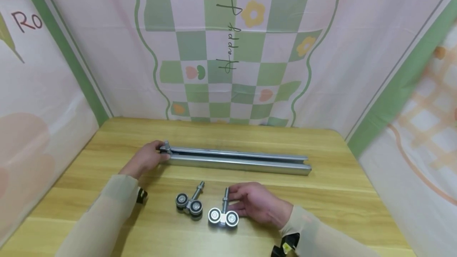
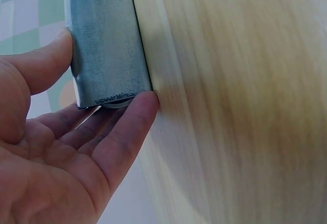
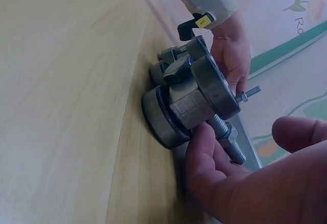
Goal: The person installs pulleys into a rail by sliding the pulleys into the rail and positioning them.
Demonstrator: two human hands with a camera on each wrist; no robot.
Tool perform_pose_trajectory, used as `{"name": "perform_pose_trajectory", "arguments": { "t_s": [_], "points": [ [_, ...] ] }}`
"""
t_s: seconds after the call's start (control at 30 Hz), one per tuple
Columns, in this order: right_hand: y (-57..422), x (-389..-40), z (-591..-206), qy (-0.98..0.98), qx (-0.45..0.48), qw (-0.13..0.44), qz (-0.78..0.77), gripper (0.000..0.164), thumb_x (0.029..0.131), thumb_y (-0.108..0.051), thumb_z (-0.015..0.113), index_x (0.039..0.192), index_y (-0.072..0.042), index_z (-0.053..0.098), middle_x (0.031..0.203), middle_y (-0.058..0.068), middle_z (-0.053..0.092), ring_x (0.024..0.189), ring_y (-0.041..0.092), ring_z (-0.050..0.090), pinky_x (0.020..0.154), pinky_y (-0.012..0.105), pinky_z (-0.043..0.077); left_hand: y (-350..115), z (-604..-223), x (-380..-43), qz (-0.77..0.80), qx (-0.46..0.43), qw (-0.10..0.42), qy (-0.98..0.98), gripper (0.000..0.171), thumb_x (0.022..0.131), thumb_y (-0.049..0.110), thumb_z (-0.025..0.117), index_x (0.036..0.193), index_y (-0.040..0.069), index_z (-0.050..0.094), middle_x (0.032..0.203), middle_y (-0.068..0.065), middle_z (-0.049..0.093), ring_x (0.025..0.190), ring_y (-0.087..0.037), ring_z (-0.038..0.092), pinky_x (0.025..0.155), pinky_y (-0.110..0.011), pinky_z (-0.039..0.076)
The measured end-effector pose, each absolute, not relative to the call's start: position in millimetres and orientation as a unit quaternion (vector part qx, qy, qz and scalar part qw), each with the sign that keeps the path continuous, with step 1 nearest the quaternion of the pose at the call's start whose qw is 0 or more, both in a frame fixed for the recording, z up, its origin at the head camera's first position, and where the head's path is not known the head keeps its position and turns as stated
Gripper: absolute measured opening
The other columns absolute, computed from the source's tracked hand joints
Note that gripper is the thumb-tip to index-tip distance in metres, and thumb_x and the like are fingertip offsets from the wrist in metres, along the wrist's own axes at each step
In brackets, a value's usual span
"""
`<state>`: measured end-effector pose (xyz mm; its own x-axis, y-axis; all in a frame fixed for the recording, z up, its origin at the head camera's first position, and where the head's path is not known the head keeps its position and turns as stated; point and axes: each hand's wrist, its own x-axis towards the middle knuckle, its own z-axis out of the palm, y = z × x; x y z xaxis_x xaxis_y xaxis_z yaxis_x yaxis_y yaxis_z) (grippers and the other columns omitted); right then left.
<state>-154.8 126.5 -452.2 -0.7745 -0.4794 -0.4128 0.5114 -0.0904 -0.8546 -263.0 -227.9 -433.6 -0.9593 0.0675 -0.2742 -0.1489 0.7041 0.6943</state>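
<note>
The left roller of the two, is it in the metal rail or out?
Out: the left roller lies on the wooden table, apart from the rail.

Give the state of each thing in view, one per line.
Metal rail: on the table, slot facing up.
End bolt: upright at the rail's left end.
Left trolley: on its side, bolt pointing toward the rail.
Right trolley: bolt toward the rail too; whether lifted, cannot tell.
Left hand: pinching the rail's left end.
Right hand: at the right trolley, thumb apart.
</note>
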Motion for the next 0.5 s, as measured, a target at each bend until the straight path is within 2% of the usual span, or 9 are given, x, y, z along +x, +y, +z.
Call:
{"name": "perform_pose_trajectory", "arguments": {
  "t_s": [0.3, 0.5],
  "points": [
    [123.6, -156.3, -454.6, 0.587, 0.01, 0.335, -0.737, 0.038, 0.094, -0.003, 0.055, 0.127, 0.014, 0.049, 0.114, 0.022, 0.064, 0.089, 0.029, 0.069, 0.083, 0.043, 0.057, -228.7, -434.7, -264.3, 0.384, -0.023, 0.143, 0.912, 0.07, 0.097, 0.031, 0.066, 0.152, 0.001, 0.034, 0.151, -0.027, 0.036, 0.136, -0.05, 0.033, 0.107, -0.065, 0.029],
    [120.8, -157.2, -457.8, 0.604, 0.023, 0.316, -0.732, 0.041, 0.094, -0.004, 0.059, 0.128, 0.015, 0.048, 0.106, 0.02, 0.068, 0.086, 0.028, 0.071, 0.08, 0.042, 0.058, -229.0, -436.6, -265.7, 0.382, -0.022, 0.14, 0.913, 0.07, 0.096, 0.031, 0.066, 0.152, 0.002, 0.035, 0.151, -0.027, 0.037, 0.136, -0.049, 0.033, 0.107, -0.064, 0.029]
  ]
}}
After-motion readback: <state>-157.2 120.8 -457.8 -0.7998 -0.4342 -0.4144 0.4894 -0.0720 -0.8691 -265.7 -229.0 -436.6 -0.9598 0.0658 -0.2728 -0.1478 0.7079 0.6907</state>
